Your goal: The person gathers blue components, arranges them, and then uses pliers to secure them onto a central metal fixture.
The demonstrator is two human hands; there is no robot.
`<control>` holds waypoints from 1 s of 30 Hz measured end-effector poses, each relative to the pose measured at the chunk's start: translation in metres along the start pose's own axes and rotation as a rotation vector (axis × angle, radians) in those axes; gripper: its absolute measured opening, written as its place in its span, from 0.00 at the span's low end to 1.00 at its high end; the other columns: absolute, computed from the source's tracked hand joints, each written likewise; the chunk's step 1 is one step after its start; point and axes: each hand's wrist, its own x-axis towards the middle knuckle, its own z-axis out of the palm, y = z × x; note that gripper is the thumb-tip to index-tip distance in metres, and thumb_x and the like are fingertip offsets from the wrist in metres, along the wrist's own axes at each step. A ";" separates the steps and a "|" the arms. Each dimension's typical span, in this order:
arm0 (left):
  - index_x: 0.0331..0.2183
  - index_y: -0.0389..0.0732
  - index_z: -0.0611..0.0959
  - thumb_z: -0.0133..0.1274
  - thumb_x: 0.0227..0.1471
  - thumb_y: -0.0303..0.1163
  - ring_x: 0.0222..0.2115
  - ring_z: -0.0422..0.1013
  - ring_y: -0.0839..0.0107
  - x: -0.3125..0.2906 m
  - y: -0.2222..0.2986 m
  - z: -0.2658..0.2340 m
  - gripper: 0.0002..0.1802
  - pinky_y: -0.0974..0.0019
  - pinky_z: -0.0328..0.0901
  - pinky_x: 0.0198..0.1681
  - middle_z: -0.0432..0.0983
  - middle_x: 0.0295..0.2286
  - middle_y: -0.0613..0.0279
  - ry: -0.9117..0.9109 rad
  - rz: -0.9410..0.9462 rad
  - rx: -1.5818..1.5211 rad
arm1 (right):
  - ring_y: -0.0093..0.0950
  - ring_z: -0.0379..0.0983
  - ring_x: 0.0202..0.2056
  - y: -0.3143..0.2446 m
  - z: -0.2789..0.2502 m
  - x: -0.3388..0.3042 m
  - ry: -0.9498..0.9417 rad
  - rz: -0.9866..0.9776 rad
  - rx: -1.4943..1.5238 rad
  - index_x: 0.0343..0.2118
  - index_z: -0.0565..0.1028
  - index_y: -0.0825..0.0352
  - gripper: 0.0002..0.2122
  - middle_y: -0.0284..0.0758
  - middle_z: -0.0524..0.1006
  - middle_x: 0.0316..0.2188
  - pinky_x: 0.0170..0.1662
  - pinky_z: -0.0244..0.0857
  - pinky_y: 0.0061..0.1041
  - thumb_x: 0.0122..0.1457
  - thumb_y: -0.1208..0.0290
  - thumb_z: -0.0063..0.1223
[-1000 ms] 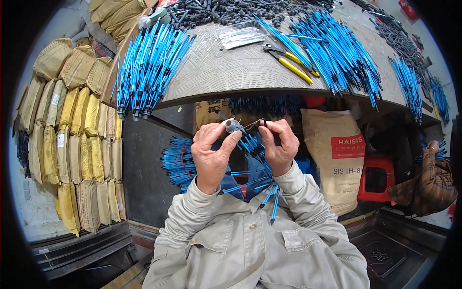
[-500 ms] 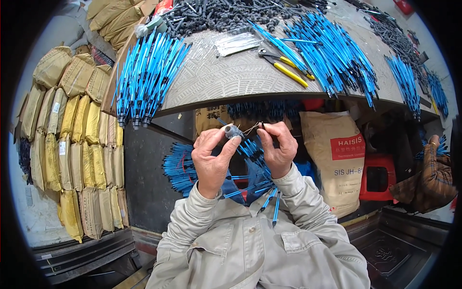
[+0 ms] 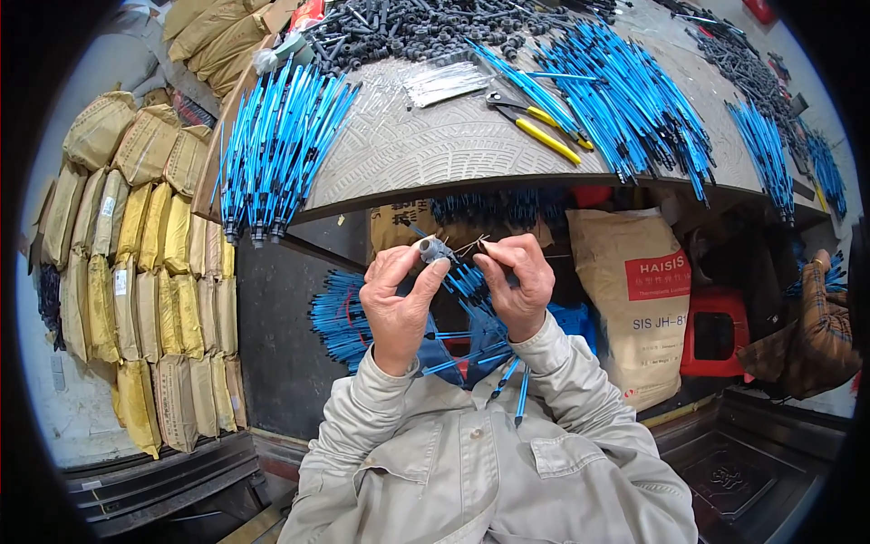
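My left hand (image 3: 399,304) pinches a small grey tube-shaped connector (image 3: 433,247) at the tip of a blue rod (image 3: 464,279). My right hand (image 3: 518,283) holds thin bare wire ends (image 3: 471,245) right beside the connector's mouth. Both hands are raised in front of my chest, below the table edge. More blue rods (image 3: 480,354) lie across my lap, under my wrists.
A patterned grey table (image 3: 435,145) carries bundles of blue rods (image 3: 272,145) on the left and blue rods (image 3: 625,100) on the right, yellow-handled pliers (image 3: 539,131), and a heap of dark grey connectors (image 3: 408,32). Stacked yellow sacks (image 3: 136,263) stand left; a white sack (image 3: 634,299) and red stool (image 3: 716,335) right.
My hands stay close together on the connector; the fingers have shifted only slightly, with the wire ends now nearer the connector's opening.
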 end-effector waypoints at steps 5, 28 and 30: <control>0.34 0.34 0.82 0.62 0.41 0.26 0.32 0.69 0.71 -0.002 -0.003 -0.001 0.13 0.70 0.61 0.38 0.76 0.29 0.59 0.016 -0.039 -0.035 | 0.29 0.71 0.29 -0.012 -0.001 -0.013 -0.044 0.029 -0.058 0.41 0.74 0.70 0.16 0.41 0.73 0.32 0.30 0.65 0.22 0.46 0.77 0.61; 0.44 0.28 0.75 0.54 0.51 0.26 0.39 0.71 0.72 -0.003 -0.016 -0.003 0.18 0.72 0.64 0.46 0.76 0.38 0.53 -0.038 -0.180 -0.471 | 0.39 0.71 0.32 0.010 0.001 -0.015 -0.403 0.167 0.231 0.49 0.68 0.73 0.18 0.47 0.73 0.36 0.35 0.66 0.29 0.55 0.76 0.49; 0.44 0.28 0.75 0.53 0.52 0.26 0.39 0.71 0.72 -0.002 -0.016 -0.004 0.18 0.72 0.63 0.46 0.76 0.38 0.53 -0.055 -0.172 -0.481 | 0.38 0.72 0.33 0.014 -0.004 -0.011 -0.533 0.324 0.374 0.50 0.67 0.73 0.18 0.47 0.73 0.36 0.37 0.66 0.29 0.55 0.76 0.49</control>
